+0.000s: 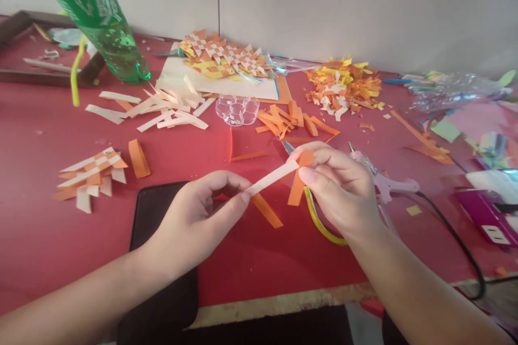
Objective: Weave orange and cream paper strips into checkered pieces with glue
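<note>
Between my hands a cream paper strip is stretched at a slant above the red table. My left hand pinches its lower left end. With thumb and fingers, my right hand grips the other end together with an orange paper strip that crosses it. A second orange strip shows just below my left fingertips; whether it is held or lies on the table I cannot tell. Scissors with a yellow handle lie partly hidden under my right hand. On the left rests a small woven piece of cream and orange strips.
A tilted green bottle stands back left. Loose cream strips, orange strips and a clear plastic palette lie ahead. A larger woven piece is at the back. A glue gun with cord lies right; a black phone-like slab left.
</note>
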Action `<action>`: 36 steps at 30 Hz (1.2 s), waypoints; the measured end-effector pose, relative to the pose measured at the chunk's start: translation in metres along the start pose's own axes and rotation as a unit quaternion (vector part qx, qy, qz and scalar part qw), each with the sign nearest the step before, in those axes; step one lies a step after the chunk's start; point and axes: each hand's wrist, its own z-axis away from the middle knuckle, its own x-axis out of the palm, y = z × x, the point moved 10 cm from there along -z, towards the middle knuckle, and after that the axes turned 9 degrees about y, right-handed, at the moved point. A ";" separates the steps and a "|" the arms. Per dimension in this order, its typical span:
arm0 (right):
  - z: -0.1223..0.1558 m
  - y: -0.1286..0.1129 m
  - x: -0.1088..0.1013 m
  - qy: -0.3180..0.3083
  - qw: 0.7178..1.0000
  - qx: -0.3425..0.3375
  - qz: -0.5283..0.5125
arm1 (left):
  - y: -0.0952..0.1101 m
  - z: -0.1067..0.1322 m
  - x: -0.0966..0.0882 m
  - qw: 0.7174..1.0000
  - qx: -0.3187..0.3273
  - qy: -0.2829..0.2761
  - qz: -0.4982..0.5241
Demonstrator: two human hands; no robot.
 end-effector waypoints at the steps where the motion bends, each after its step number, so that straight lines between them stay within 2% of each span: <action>1: 0.001 -0.001 0.001 -0.005 1.000 -0.001 0.001 | -0.001 0.000 0.000 1.000 -0.002 0.001 -0.003; 5: 0.002 -0.003 0.003 -0.010 1.000 -0.003 0.011 | -0.004 0.001 -0.001 1.000 -0.009 0.004 -0.017; 10: 0.001 -0.003 -0.004 0.014 1.000 0.006 -0.008 | -0.004 0.000 -0.005 1.000 -0.008 0.023 -0.018; 17: -0.001 -0.001 -0.005 0.025 1.000 0.010 0.005 | -0.002 -0.001 -0.002 1.000 -0.002 0.019 -0.008; 27: 0.000 -0.006 0.004 0.006 1.000 -0.005 0.004 | -0.001 -0.001 -0.002 1.000 0.003 0.018 -0.016; 33: 0.004 -0.005 0.011 -0.035 0.999 0.001 0.015 | 0.002 0.000 0.001 0.999 0.014 0.011 -0.032; 36: 0.002 -0.006 0.008 -0.023 1.000 0.002 0.018 | 0.002 0.000 0.000 0.999 0.019 0.017 -0.033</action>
